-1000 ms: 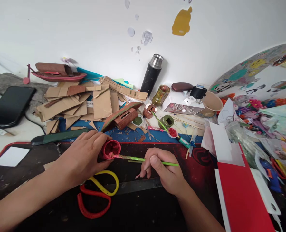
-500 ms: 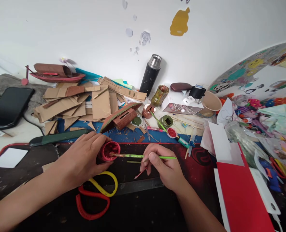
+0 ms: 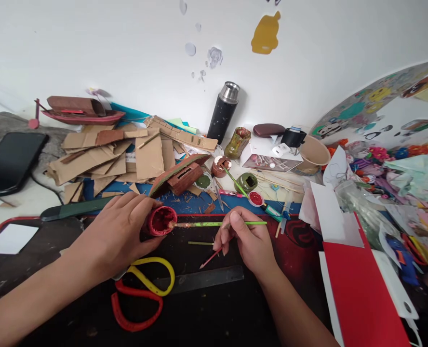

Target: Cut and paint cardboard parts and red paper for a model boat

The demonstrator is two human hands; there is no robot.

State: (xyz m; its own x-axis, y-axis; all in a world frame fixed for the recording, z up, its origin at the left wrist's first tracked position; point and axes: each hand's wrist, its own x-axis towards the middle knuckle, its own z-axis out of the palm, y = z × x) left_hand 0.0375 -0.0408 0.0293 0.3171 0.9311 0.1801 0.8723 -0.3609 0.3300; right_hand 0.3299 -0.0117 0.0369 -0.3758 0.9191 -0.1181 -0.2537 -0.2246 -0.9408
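Note:
My left hand [image 3: 122, 229] is wrapped round a small jar of red paint [image 3: 163, 210], tilted so its mouth faces right. Between the thumb and fingers of my right hand [image 3: 246, 236] is a green-handled paintbrush [image 3: 207, 224]; its bristles touch the right rim of the jar. A thin pink stick with a pointed tip [image 3: 210, 259] also pokes out below the right fingers; whether they grip it, I cannot tell. Scissors with red and yellow handles [image 3: 168, 279] lie below the jar. A brown-painted cardboard boat piece [image 3: 181, 176] rests just behind it.
Cut cardboard pieces [image 3: 149, 154] pile up at the back left, near a finished-looking boat model [image 3: 80, 110]. A black thermos [image 3: 223, 113] stands by the wall. Open paint jars [image 3: 246, 182] sit behind my right hand. A ruler [image 3: 210, 279] and red card [image 3: 362, 284] lie nearer.
The brush tip has moved from inside the jar up to its right rim, and my right hand has risen slightly. My left hand still holds the jar.

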